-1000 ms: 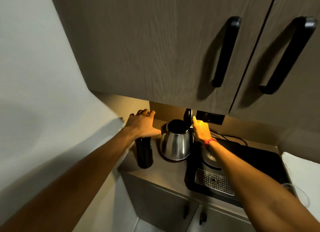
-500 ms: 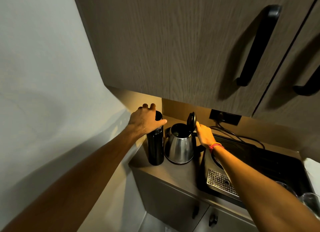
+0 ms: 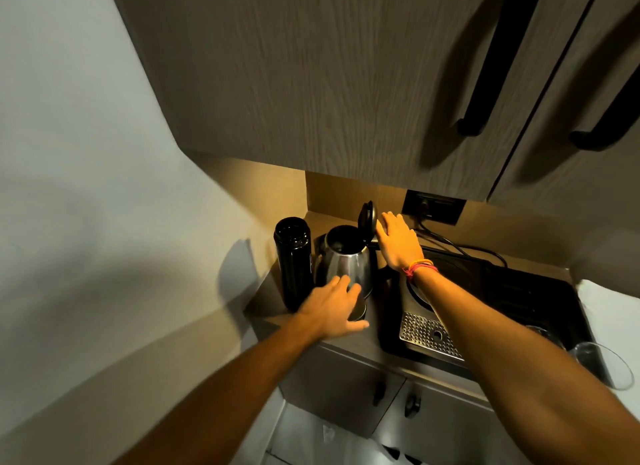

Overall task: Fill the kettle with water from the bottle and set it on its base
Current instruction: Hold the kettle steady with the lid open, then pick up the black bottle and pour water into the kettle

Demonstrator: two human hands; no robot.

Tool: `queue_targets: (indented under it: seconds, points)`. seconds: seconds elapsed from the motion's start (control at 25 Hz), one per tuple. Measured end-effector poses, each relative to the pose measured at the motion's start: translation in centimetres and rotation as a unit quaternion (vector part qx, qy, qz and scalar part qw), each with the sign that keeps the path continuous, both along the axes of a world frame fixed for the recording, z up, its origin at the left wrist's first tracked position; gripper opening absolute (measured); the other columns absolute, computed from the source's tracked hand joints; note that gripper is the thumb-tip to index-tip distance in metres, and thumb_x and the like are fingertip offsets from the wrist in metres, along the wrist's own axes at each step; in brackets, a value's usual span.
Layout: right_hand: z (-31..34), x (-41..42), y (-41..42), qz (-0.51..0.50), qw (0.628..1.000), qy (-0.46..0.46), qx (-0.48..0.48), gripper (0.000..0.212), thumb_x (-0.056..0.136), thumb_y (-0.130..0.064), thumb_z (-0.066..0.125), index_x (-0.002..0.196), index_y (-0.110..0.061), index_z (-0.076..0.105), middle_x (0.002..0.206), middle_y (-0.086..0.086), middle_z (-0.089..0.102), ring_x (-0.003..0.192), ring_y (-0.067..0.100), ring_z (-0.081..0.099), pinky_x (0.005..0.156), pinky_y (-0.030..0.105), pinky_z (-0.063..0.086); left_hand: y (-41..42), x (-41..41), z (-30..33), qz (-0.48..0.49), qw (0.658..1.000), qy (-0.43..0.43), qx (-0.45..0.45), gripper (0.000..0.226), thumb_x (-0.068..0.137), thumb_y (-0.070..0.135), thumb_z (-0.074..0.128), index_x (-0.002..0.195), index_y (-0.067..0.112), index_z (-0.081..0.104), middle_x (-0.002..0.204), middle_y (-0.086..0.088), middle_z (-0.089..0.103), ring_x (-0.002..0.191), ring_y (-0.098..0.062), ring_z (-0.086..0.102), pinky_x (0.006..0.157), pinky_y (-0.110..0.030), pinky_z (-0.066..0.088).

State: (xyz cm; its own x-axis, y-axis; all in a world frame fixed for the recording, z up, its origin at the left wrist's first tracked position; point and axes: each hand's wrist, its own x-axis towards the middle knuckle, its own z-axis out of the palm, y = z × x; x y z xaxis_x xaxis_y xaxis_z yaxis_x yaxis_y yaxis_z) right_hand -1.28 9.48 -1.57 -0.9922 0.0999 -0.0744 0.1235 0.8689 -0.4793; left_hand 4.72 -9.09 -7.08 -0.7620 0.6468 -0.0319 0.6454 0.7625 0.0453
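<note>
A black bottle (image 3: 292,260) stands uncapped at the counter's left end, beside the wall. Right of it, touching or nearly so, sits the steel kettle (image 3: 346,262) with its black lid (image 3: 367,218) tipped up and open. My left hand (image 3: 330,308) is low in front of the kettle, fingers curved over a dark round bottle cap (image 3: 358,312) on the counter. My right hand (image 3: 398,242) is behind the kettle with straight fingers resting against the raised lid. The round kettle base (image 3: 415,295) lies in the black tray, partly hidden by my right wrist.
The black tray (image 3: 519,291) holds a perforated metal drip grid (image 3: 429,336). A clear glass (image 3: 602,360) stands at its right front corner. A wall socket (image 3: 433,206) with cables is behind. Overhead cabinets with black handles hang low above. White wall on the left.
My left hand left the bottle's top and dropped to the counter in front of the kettle with the cap; the bottle now stands open. The right hand stays at the lid.
</note>
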Motion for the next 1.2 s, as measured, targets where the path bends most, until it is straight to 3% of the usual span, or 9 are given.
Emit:
queue_targets:
  seconds: [0.12, 0.24, 0.44, 0.64, 0.76, 0.88, 0.96, 1.04, 1.2]
  points:
    - [-0.8, -0.4, 0.0, 0.017, 0.999, -0.009, 0.042, 0.053, 0.100, -0.033, 0.029, 0.150, -0.017, 0.024, 0.162, 0.014, 0.018, 0.151, 0.036, 0.009, 0.116, 0.065, 0.018, 1.6, 0.4, -4.6, 0.063, 0.996, -0.058, -0.027, 0.077, 0.086, 0.054, 0.065, 0.140, 0.006, 0.041, 0.134, -0.016, 0.047, 0.124, -0.032, 0.042, 0.093, -0.044, 0.051]
    - [-1.2, -0.7, 0.3, 0.020, 0.998, -0.022, 0.050, 0.053, 0.099, -0.031, 0.031, 0.150, -0.018, 0.022, 0.162, 0.016, 0.017, 0.150, 0.039, 0.009, 0.115, 0.067, 0.018, 2.8, 0.6, -6.9, 0.062, 0.995, -0.065, -0.040, 0.078, 0.086, 0.048, 0.068, 0.145, 0.007, 0.037, 0.143, -0.018, 0.040, 0.129, -0.036, 0.040, 0.099, -0.046, 0.050]
    - [-2.2, -1.4, 0.6, 0.038, 0.998, -0.003, 0.058, 0.054, 0.100, -0.030, 0.031, 0.150, -0.013, 0.021, 0.162, 0.016, 0.016, 0.150, 0.041, 0.010, 0.115, 0.068, 0.019, 2.5, 1.0, -6.4, 0.034, 0.998, 0.040, -0.020, 0.082, 0.081, 0.064, 0.065, 0.141, 0.014, 0.041, 0.143, -0.011, 0.036, 0.107, -0.036, 0.054, 0.070, -0.043, 0.055]
    - [-3.2, -2.3, 1.0, 0.058, 0.997, 0.011, 0.057, 0.057, 0.098, -0.028, 0.033, 0.151, -0.013, 0.020, 0.163, 0.016, 0.016, 0.150, 0.041, 0.011, 0.115, 0.067, 0.020, -2.5, 0.6, -3.0, 0.091, 0.943, 0.230, 0.223, 0.048, 0.082, 0.060, 0.063, 0.094, 0.013, 0.054, 0.093, -0.006, 0.050, 0.083, -0.021, 0.049, 0.064, -0.033, 0.044]
    - [-3.8, -1.8, 0.7, 0.065, 0.992, 0.019, 0.105, 0.062, 0.095, -0.014, 0.044, 0.151, -0.005, 0.019, 0.160, 0.021, 0.020, 0.147, 0.047, 0.016, 0.113, 0.068, 0.024, -6.1, -0.3, -1.2, 0.202, 0.873, 0.269, 0.353, 0.053, 0.076, 0.058, 0.072, 0.096, 0.014, 0.050, 0.093, -0.003, 0.048, 0.083, -0.017, 0.044, 0.069, -0.026, 0.037]
    - [-3.5, -1.0, 0.3, 0.040, 0.996, 0.015, 0.083, 0.062, 0.095, -0.011, 0.046, 0.150, -0.001, 0.019, 0.159, 0.023, 0.022, 0.146, 0.048, 0.020, 0.115, 0.063, 0.025, -7.9, -1.6, -0.4, 0.274, 0.834, 0.212, 0.430, 0.076, 0.065, 0.061, 0.081, 0.111, 0.011, 0.048, 0.111, -0.005, 0.048, 0.098, -0.018, 0.046, 0.077, -0.025, 0.044]
    - [-3.5, -1.9, 0.4, 0.084, 0.994, 0.029, 0.061, 0.066, 0.096, -0.017, 0.047, 0.153, -0.011, 0.015, 0.161, 0.017, 0.022, 0.146, 0.046, 0.020, 0.115, 0.062, 0.026, -8.0, -2.9, -0.1, 0.288, 0.824, 0.104, 0.476, 0.101, 0.056, 0.055, 0.090, 0.133, 0.011, 0.041, 0.131, -0.008, 0.046, 0.117, -0.020, 0.046, 0.091, -0.027, 0.046]
    - [-3.4, -2.4, 0.4, 0.089, 0.995, 0.022, 0.037, 0.065, 0.096, -0.018, 0.046, 0.153, -0.013, 0.015, 0.160, 0.016, 0.025, 0.144, 0.046, 0.024, 0.114, 0.062, 0.028, -7.5, -4.2, 0.0, 0.298, 0.785, 0.005, 0.543, 0.113, 0.054, 0.040, 0.096, 0.143, 0.016, 0.033, 0.140, -0.006, 0.046, 0.126, -0.017, 0.045, 0.098, -0.025, 0.044]
    - [-3.5, -2.0, 0.6, 0.090, 0.994, 0.017, 0.066, 0.059, 0.098, -0.024, 0.039, 0.152, -0.017, 0.018, 0.159, 0.016, 0.025, 0.143, 0.047, 0.024, 0.111, 0.068, 0.028, -6.7, -5.6, -0.8, 0.307, 0.747, -0.075, 0.585, 0.086, 0.055, 0.025, 0.097, 0.129, 0.026, 0.053, 0.112, 0.022, 0.062, 0.106, 0.003, 0.061, 0.086, -0.006, 0.047]
